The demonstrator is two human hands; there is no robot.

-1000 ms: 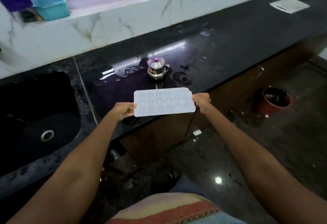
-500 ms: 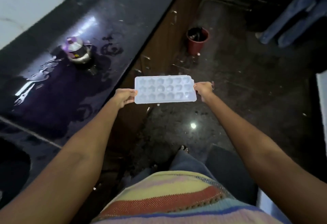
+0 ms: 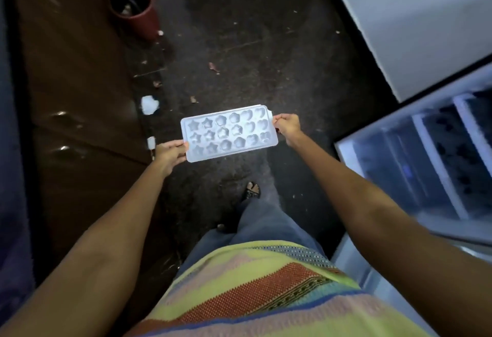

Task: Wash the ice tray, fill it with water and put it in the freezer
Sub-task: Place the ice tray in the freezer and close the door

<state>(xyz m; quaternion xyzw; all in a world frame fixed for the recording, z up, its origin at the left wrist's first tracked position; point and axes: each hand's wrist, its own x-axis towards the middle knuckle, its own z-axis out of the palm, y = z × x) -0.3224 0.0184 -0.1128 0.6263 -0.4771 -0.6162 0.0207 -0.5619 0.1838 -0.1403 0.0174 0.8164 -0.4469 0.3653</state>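
Brown cabinet fronts (image 3: 80, 96) line the left edge, a red bin (image 3: 135, 9) beside them. The left hand (image 3: 170, 154) pinches the ice tray (image 3: 229, 134) by its near-left short end; the tray sits level above open dark floor (image 3: 266, 43), long axis running left-right, cavities facing up. The right hand (image 3: 287, 127) pinches the far-right end. The open fridge compartment (image 3: 426, 155) stands at right.

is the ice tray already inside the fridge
No, the ice tray is held over the dark floor, the left hand and right hand gripping its ends, with the open fridge off to the right.
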